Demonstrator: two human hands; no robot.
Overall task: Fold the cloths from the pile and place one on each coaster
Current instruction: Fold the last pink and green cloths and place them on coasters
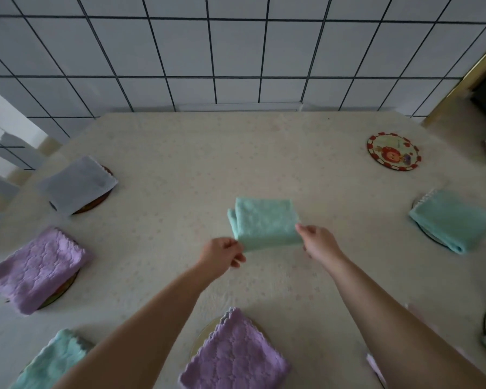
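Both hands pinch the near edge of the folded mint cloth [265,221]: the left hand [222,255] at its near-left corner, the right hand [317,242] at its near-right corner, so its long axis runs hand to hand. The only bare coaster [394,151], red-rimmed with a cartoon print, lies beyond and to the right of the grip, nearer the right hand. The cloth seems lifted off the table [180,153], though blur leaves that unsure.

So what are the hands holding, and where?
A folded mint-green cloth: the left hand pinches its near-left corner, the right hand its near-right corner.
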